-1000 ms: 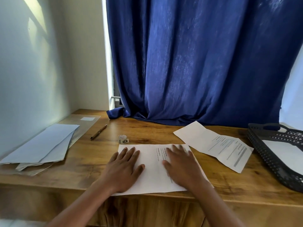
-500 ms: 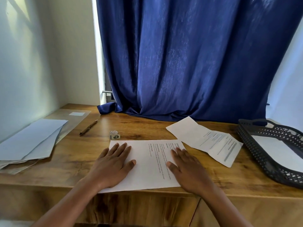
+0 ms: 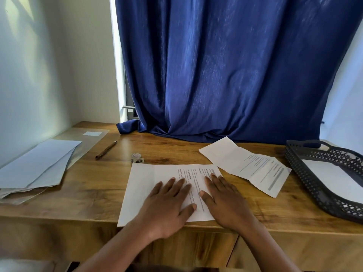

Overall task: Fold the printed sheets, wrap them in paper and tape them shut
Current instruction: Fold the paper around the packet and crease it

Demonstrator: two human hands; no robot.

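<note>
Folding looks to be the step in hand: the left hand (image 3: 167, 207) and right hand (image 3: 225, 203) lie flat, fingers straight, grasping nothing, pressing a printed sheet (image 3: 141, 185) at the near edge of the surface (image 3: 94, 185). A faint crease shows on its left part. A second sheet (image 3: 245, 163), already creased, lies just beyond to the right. Next, I judge, a flap must be lifted and laid over squarely. The black tray (image 3: 306, 173) at right holds a white sheet (image 3: 330, 177); blue paper (image 3: 39, 161) waits far left
</note>
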